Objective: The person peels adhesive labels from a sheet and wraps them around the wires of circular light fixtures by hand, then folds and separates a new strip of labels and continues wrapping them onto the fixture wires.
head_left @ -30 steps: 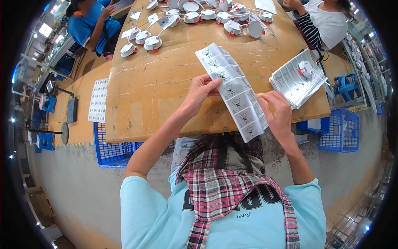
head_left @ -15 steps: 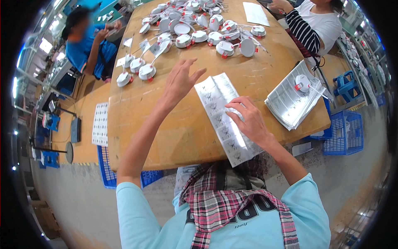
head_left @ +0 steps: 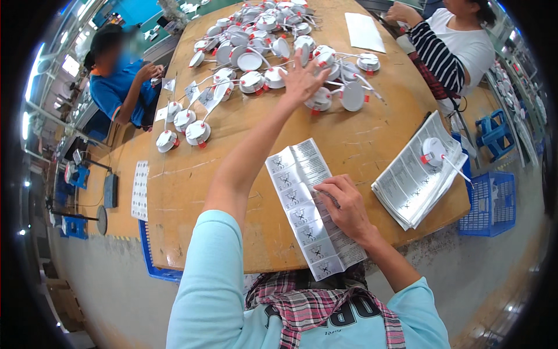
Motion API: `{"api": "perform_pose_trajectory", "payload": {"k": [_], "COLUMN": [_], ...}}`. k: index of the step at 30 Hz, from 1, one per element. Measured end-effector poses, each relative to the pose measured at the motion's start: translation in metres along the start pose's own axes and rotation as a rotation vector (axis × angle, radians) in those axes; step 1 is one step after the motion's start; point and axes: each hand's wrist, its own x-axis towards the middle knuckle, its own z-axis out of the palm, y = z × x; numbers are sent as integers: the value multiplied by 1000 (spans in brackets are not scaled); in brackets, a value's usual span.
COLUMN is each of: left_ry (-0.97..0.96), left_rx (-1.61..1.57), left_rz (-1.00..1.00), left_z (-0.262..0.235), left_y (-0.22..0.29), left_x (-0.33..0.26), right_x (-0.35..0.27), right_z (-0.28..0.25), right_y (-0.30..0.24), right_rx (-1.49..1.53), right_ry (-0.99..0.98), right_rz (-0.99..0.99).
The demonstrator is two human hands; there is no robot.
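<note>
My left hand (head_left: 303,81) is stretched out over the near side of a heap of round white downlights (head_left: 250,61), its fingers spread and nothing held in them. The downlights have white cables and red tags. In front of me a silver sheet of printed labels (head_left: 302,218) lies on the table, its lower end over the edge. My right hand (head_left: 346,206) rests above that sheet with thumb and fingers drawn together. Whether something small is pinched there I cannot make out.
A stack of label sheets (head_left: 407,195) with one downlight (head_left: 432,150) on it lies to the right. Tagged downlights (head_left: 197,133) stand at left, and a white paper (head_left: 365,32) lies far right. Two people sit at the sides. Blue crates (head_left: 488,203) stand below the table.
My left hand has moved forward and right, from the middle of the table to the downlight heap. My right hand stays over the label sheet. The whole view has shifted slightly.
</note>
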Motion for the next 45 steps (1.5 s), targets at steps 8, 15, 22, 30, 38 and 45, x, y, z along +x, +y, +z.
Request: {"api": "perform_pose_trajectory", "payload": {"k": [8,15,22,30,38,45], "left_ry": [26,117,71,-214,-489,-91], "left_rx": [-104,275,-55,209,-188,-144], "left_rz": [197,-435,-94,-593,-5,123], "left_z": [-47,-55,-55,-75,-96,-134], "left_y": [19,-89,-38,-113,-8,-31], "left_x": [-48,-20,-12,21,-48,-92], "right_x": [2,2,0,4,-1,0], "right_z": [-2,6,-1,2,0,2], "right_y": [4,-2,5,-2,5,3], "right_rx": [0,6,-43,-7,-39,-29], "right_ry": [20,11,30,-7,-24,-23], "right_rz": [-24,-49,-22,-55,-74,-82]}}
